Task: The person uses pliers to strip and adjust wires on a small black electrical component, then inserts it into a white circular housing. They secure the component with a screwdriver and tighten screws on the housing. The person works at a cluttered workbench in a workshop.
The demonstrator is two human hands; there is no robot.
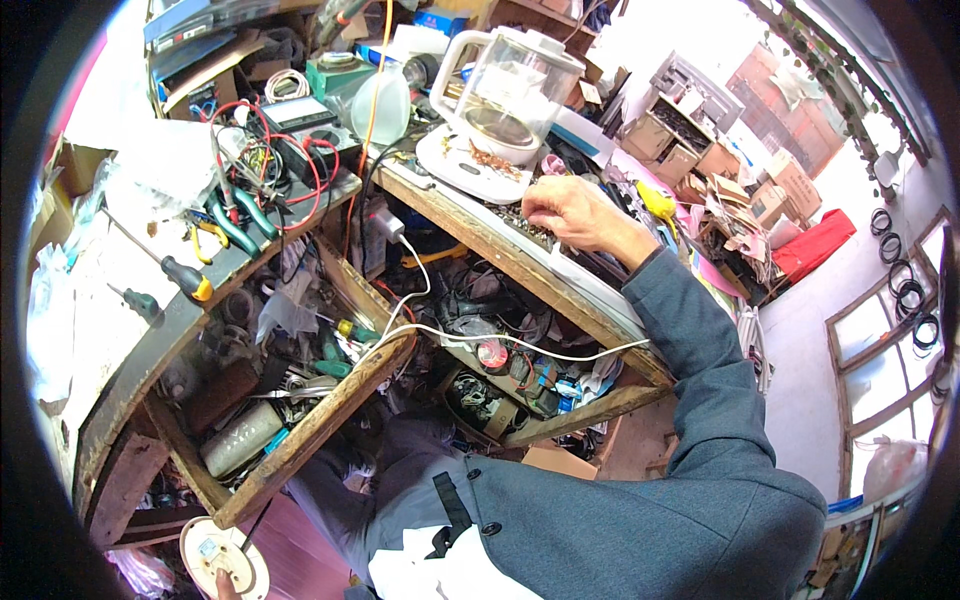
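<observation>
At the lower left, a round cream-coloured base (253,575) with a dark cord shows its underside and a small label. My left hand (226,586) grips it; only a thumb lies in view, pressed on its face. My right hand (578,212) reaches across the bench with its fingers curled together over a bed of small loose parts (520,218). Whatever those fingers pinch is hidden. Just beyond that hand, a glass kettle (515,90) with a white handle stands on a white base (460,165), where brownish scraps lie.
Pliers (233,222), a screwdriver (185,278) and red test leads (322,170) crowd the left bench. A white cable (500,332) hangs across the wooden frame (320,425). The open drawer space holds tangled wires and tools. Cardboard boxes (660,135) are piled at the far right.
</observation>
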